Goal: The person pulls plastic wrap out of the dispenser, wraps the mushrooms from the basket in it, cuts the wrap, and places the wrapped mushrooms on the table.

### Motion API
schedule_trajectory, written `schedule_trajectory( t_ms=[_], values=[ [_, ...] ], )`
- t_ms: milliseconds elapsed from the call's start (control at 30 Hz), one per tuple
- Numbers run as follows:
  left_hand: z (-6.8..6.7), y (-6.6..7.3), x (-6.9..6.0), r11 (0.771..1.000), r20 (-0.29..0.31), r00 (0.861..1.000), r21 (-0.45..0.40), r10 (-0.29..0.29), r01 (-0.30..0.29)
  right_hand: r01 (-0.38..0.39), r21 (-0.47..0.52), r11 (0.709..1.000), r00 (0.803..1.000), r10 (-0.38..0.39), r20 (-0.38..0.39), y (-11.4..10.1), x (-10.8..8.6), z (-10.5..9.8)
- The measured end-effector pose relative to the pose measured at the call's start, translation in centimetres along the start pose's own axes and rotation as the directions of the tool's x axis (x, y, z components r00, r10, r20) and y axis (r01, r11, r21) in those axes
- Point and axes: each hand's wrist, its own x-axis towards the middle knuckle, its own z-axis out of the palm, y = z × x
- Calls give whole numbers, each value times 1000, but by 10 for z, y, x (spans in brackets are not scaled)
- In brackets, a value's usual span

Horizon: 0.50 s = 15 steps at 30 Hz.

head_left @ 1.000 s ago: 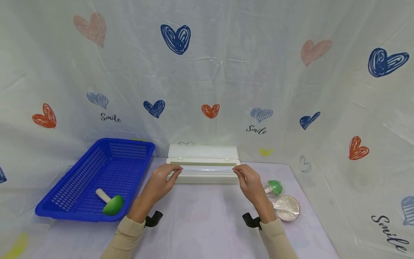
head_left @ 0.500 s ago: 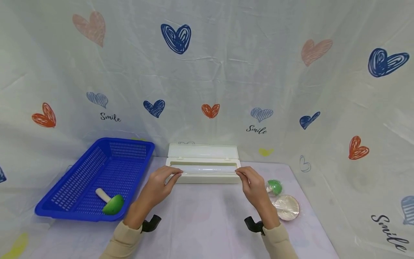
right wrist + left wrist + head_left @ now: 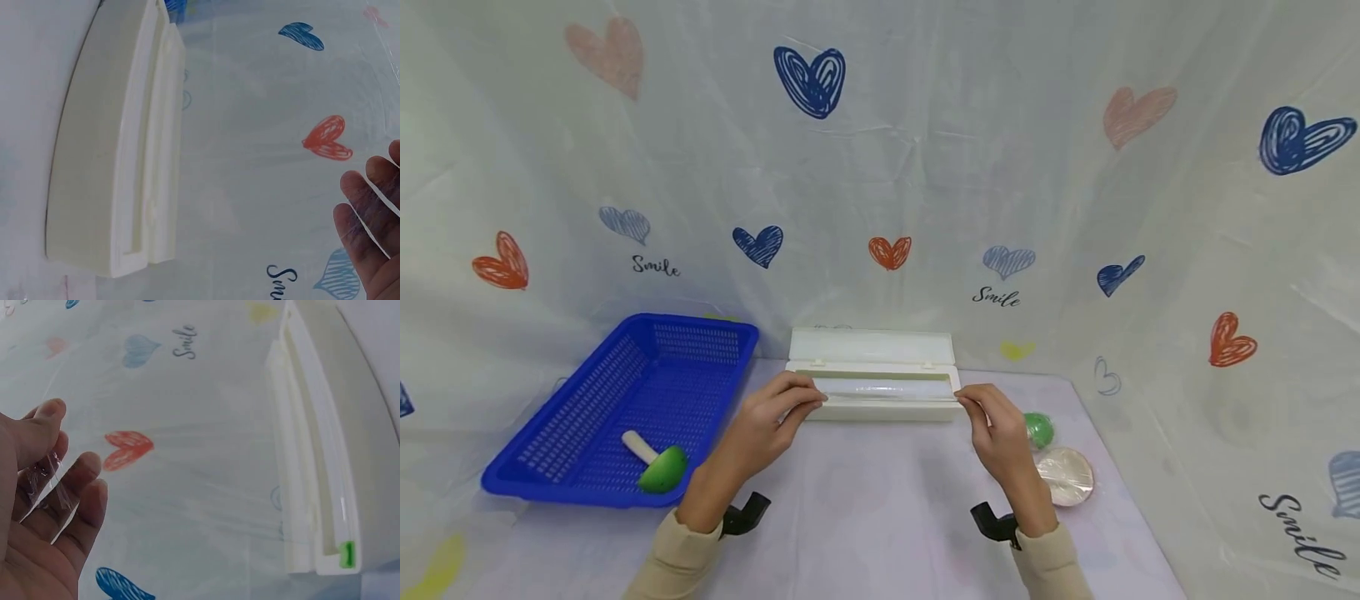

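My left hand [image 3: 767, 421] pinches a corner of clear cling film between thumb and index finger. In the left wrist view, film [image 3: 49, 478] runs across its other fingers. Level with it, my right hand [image 3: 1006, 433] pinches the film's other end in the head view; only several spread fingers [image 3: 359, 222] show in the right wrist view. The film between the hands is almost invisible. Behind them stands a white cling film dispenser [image 3: 883, 412], its lid [image 3: 871, 346] raised, with a roll [image 3: 887, 388] inside. A small green slider [image 3: 347, 555] sits at the dispenser's end.
On the left stands a blue basket [image 3: 580, 496] holding a green-capped toy mushroom [image 3: 662, 470]. A film-wrapped round dish [image 3: 1066, 477] and another green item [image 3: 1040, 429] lie beyond my right forearm. A heart-print curtain [image 3: 887, 167] hangs behind the table [image 3: 865, 517].
The right hand has moved right and slightly toward me, widening the gap between the hands. The left hand has shifted slightly, still pinching. The dispenser, basket and toy mushroom have not moved.
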Motion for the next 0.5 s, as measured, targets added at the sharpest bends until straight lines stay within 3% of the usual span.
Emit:
schedule_trajectory(
  t_ms=[133,300,433,500],
  values=[
    [-6,6,-1,1000,29,999,17,-23,23,9,16,1000,1000,-9,13,-4,-2,-2],
    [-10,16,-15,999,74,997,30,-38,36,-3,43,999,996,-1,93,-9,-21,-8],
    [-8,24,-35,996,110,993,-71,-40,48,-65,85,994,981,48,188,-16,-45,-12],
    [-6,26,-46,986,155,986,-141,-65,87,-118,103,988,967,90,239,-19,-58,-12]
  ],
)
